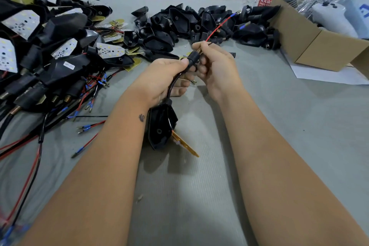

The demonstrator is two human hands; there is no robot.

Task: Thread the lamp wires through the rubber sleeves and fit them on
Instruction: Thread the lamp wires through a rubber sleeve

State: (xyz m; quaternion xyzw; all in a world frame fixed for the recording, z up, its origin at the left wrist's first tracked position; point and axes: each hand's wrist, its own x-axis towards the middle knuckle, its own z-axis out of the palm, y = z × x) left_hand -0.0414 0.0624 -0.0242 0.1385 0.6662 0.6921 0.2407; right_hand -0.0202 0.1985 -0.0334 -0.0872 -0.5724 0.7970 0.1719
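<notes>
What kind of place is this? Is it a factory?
Probably a small lamp assembly workshop. A pile of black lamp housings lies on the table, wired lamps with LED boards are heaped on the left, and a cardboard box stands at the right.

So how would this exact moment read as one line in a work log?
left hand: holds rubber sleeve | right hand: pinches red wire at sleeve end | lamp housing: hangs below
</notes>
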